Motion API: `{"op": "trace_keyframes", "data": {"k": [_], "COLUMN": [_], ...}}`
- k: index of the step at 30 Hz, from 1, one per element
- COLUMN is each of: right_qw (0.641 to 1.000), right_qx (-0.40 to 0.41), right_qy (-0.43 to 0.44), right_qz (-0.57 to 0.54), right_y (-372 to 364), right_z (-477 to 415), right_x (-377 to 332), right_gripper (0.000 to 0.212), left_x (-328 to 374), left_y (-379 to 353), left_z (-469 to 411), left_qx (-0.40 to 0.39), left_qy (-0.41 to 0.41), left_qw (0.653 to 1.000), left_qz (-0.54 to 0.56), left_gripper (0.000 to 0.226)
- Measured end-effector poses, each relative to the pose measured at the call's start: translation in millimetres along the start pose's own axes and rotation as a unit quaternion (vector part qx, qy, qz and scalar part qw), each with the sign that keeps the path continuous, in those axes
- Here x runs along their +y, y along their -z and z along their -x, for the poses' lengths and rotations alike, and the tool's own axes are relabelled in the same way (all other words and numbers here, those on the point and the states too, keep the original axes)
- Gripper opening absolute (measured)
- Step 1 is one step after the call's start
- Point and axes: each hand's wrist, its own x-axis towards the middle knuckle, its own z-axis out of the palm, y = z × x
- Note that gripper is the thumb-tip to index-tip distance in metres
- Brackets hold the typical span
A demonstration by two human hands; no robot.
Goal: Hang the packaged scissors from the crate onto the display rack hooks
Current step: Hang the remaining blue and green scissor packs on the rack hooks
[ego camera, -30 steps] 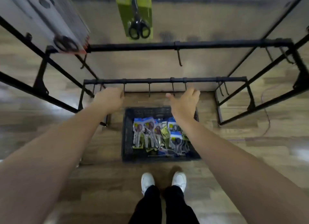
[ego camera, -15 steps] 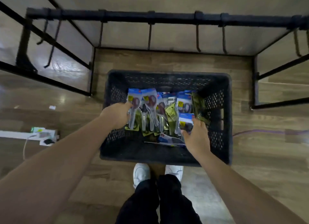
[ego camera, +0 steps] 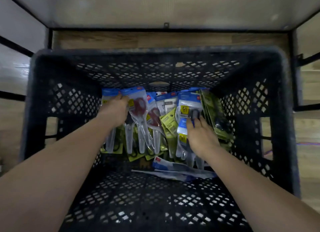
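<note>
packaged scissors [ego camera: 138, 120] upright, handles up, crate [ego camera: 69, 100]

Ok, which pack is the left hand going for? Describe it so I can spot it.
Look inside the black mesh crate, at the row of packs leaning on its far wall. The left hand sits on the leftmost ones; just right of its fingers is the blue-topped clear pack. It alone shows big red scissor handles in full, while neighbours to the right are grey-handled or green-carded.

Open crate [ego camera: 52, 96] top, packs [ego camera: 166, 124] crowded
</note>
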Motion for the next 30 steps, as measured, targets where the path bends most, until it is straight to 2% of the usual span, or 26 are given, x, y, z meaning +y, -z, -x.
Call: {"op": "trace_keyframes", "data": {"k": [4,8,11,12,14,17,22,24,25,27,30], "right_qw": [0.999,0.993,0.986,0.988,0.983,0.970,0.951,0.945,0.942,0.937,0.941], "right_qx": [0.039,0.113,0.160,0.148,0.151,0.196,0.228,0.240,0.251,0.257,0.209], "right_qy": [-0.034,0.017,0.037,0.049,0.088,0.116,0.102,0.089,0.081,0.076,0.052], "right_qz": [-0.006,0.015,0.000,-0.013,-0.054,-0.088,-0.181,-0.203,-0.207,-0.223,-0.262], "right_y": [-2,-16,-24,-25,-26,-26,-25,-27,-29,-31,-20], "right_z": [-23,-27,-18,-15,-9,-5,-4,-4,-5,-5,-3], "right_x": [-13,-28,-30,-30,-28,-23,-25,-24,-22,-22,-22], "right_gripper": [0.072,0.060,0.061,0.058,0.047,0.028,0.011,0.007,0.013,0.025,0.012], "left_x": [1,7,12,11,8,7,12,11,9,7,10], "left_y": [-13,-20,-23,-24,-26,-21,-22,-28,-32,-34,-22], "left_z": [-30,-49,-46,-43,-43,-48,-53,-54,-55,-52,-37], "left_qx": [0.014,0.037,0.064,0.067,0.067,0.064,0.054,0.073,0.091,0.097,0.086], "left_qy": [0.025,0.060,0.028,0.015,0.007,0.018,0.008,0.012,0.016,0.012,-0.004], "left_qw": [0.999,0.997,0.997,0.997,0.995,0.993,0.995,0.992,0.991,0.992,0.996], "left_qz": [0.020,0.012,-0.016,-0.035,-0.075,-0.096,-0.086,-0.104,-0.101,-0.076,0.020], "left_gripper": [0.052,0.040,0.033,0.034,0.037,0.027,0.041,0.027,0.021,0.019,0.024]}}
